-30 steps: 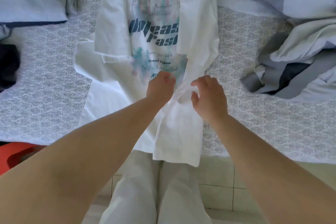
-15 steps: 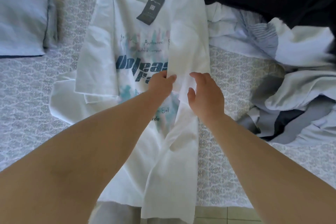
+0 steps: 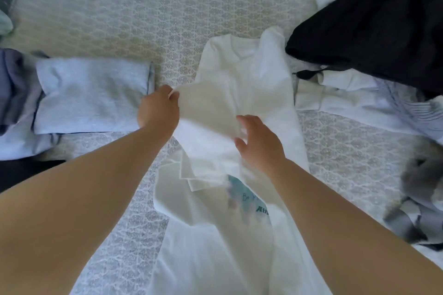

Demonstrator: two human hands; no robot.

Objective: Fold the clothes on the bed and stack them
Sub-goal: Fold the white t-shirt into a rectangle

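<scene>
White t-shirt (image 3: 242,84): one, left side now folded over centre, print mostly covered.
Left hand (image 3: 158,110): pinching sleeve edge.
Right hand (image 3: 260,143): fingers spread, off the fabric it pinched.
Folded pile (image 3: 93,96): one, frame left.

— What do we see of our own body?
— Two bare forearms, no sleeves reaching them. Behind the fingers, both wrists are unadorned.
— And the left hand (image 3: 158,109) and right hand (image 3: 260,142)?
— We wear nothing on them.
</scene>
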